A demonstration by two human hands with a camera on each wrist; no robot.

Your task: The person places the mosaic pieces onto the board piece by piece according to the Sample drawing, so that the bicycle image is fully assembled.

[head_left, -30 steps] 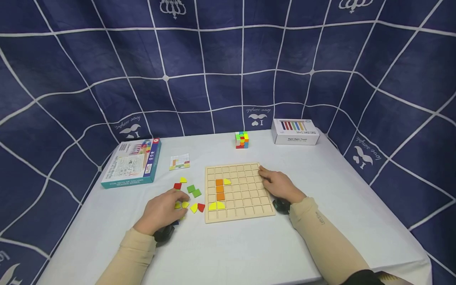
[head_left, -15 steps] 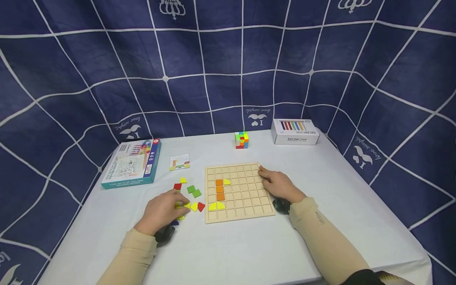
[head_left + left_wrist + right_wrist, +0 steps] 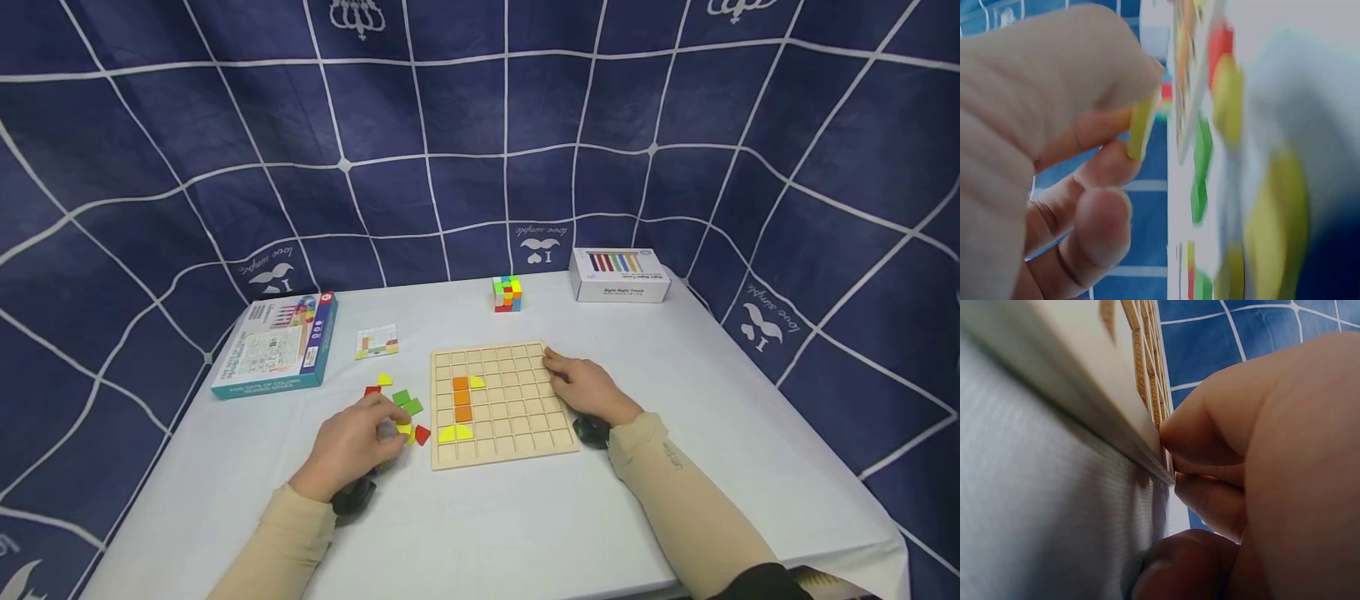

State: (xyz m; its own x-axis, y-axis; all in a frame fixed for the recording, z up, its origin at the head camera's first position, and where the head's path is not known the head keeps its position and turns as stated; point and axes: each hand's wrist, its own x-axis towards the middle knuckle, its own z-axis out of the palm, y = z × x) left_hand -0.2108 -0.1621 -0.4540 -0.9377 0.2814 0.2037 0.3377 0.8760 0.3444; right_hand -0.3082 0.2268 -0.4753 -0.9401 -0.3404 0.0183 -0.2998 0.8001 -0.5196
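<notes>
Nearer the board (image 3: 521,408), left hand (image 3: 354,444), yellow piece (image 3: 1141,129) pinched

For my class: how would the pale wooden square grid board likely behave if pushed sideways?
The pale wooden square grid board would probably slide rather than tip, being thin and flat on the white tablecloth. It looks stiff: its visible edges run straight. The three orange square pieces would likely travel with it, since they sit in its ridged cells.
</notes>
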